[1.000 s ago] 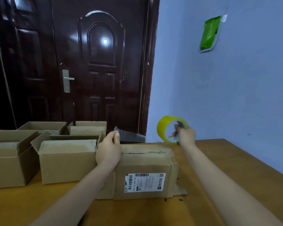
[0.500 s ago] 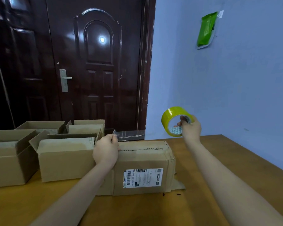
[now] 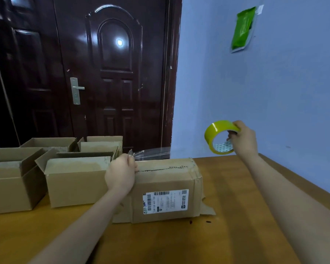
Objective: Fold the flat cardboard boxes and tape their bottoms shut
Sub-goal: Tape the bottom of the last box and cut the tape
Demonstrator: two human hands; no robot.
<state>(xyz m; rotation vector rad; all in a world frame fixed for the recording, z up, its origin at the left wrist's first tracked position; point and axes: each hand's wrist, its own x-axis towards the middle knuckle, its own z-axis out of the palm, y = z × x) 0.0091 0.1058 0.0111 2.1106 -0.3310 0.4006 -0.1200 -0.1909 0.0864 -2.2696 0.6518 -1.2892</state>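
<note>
Glossy yellow tape roll point(image 3: 215, 130), matte cardboard box point(image 3: 166, 189)

On the table point(image 3: 236, 216) the labelled cardboard box point(image 3: 166, 189) sits near the middle. The left hand point(image 3: 121, 173) rests on its top at the 9 o'clock end, touching the loose end of a tape strip point(image 3: 151, 152) that runs toward 3 o'clock. The right hand point(image 3: 243, 139) holds the tape roll point(image 3: 219, 137) in the air at 2 o'clock from the box. 4 open boxes point(image 3: 76, 180) stand at its 9 to 10 o'clock. The door point(image 3: 111, 73) is behind at 12 o'clock.
</note>
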